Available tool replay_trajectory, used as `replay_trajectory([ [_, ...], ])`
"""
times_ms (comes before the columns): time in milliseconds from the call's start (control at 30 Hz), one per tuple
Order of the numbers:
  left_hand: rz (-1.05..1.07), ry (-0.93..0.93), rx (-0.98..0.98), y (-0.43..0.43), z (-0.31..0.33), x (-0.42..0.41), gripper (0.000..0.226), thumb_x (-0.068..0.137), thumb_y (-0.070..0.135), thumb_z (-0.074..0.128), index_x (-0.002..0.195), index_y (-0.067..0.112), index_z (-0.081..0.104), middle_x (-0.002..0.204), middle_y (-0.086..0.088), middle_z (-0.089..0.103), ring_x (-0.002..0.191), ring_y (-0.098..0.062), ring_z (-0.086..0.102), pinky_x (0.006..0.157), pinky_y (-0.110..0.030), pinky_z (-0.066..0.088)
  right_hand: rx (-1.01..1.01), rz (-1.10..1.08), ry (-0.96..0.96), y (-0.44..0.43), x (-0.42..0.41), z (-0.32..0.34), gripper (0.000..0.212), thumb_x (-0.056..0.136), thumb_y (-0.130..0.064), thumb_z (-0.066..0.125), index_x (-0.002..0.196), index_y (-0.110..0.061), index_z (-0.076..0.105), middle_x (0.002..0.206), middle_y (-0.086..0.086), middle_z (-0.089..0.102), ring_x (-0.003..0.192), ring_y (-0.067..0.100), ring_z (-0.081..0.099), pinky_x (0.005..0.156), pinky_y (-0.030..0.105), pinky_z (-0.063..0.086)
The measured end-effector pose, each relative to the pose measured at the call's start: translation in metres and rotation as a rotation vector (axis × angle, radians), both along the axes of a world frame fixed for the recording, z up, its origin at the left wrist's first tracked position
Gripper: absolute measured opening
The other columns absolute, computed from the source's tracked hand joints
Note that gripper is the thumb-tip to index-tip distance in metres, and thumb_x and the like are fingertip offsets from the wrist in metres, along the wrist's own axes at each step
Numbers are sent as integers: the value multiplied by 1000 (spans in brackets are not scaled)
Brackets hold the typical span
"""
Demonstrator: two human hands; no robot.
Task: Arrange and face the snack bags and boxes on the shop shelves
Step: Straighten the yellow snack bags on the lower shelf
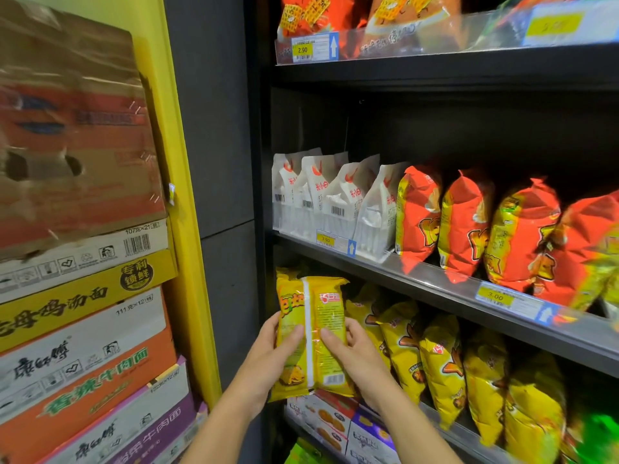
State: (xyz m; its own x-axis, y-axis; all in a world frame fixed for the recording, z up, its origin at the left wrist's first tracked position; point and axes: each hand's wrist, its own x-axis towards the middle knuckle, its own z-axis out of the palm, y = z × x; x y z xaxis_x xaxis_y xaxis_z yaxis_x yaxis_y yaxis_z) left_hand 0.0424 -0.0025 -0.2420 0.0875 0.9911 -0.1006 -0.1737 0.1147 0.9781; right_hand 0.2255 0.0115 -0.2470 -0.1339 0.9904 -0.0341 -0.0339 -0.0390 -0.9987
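Left hand: the left hand (pixel 271 353) grasped the left edge of a yellow snack bag (pixel 311 333), thumb laid across the back panel.
Right hand: the right hand (pixel 355 353) grasped the bag's right edge, thumb on the back panel beside the centre seam.
Held bag: upright, back side and barcode facing the camera, at the left end of the lower shelf, in front of the shelf opening.
Lower shelf: a row of yellow bags (pixel 445 363) stood edge-on, running right from just beside the held bag.
Below: snack boxes (pixel 338 423) sat under the hands — partly hidden by both forearms.
Middle shelf: white bags (pixel 321 195) stood at the left, touching a row of red bags (pixel 469 222) at the right; price tags (pixel 335 242) were clipped to the shelf rail (pixel 418 279).
Top shelf: orange bags (pixel 335 15) were cut off by the upper frame edge.
Left side: stacked cardboard cartons (pixel 83 296) stood against a yellow post (pixel 187 195), well apart from the held bag.
Legibility: the far right of every shelf was blurred — print there could not be read.
Open room: dark empty space sat above the white and red bags; a bare grey panel (pixel 217 162) separated post and shelving.
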Motion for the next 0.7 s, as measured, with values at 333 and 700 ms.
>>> replay_trajectory([
  [333, -27, -521, -404, -4, -13, -16, 65, 87, 48, 68, 138, 9, 64, 131, -26, 69, 109, -41, 73, 94, -52, 56, -17, -21, 232, -5, 11, 0, 65, 87, -58, 58, 127, -8, 65, 113, 18, 72, 86, 25, 67, 74, 40, 59],
  [700, 2, -122, -130, 7, -17, -7, 60, 86, 39, 77, 138, 17, 59, 123, -11, 76, 113, -33, 74, 104, -58, 54, -6, 72, 7, -7, 11, 2, 42, 99, -52, 56, 131, -26, 64, 115, -4, 77, 105, 16, 75, 84, 32, 61],
])
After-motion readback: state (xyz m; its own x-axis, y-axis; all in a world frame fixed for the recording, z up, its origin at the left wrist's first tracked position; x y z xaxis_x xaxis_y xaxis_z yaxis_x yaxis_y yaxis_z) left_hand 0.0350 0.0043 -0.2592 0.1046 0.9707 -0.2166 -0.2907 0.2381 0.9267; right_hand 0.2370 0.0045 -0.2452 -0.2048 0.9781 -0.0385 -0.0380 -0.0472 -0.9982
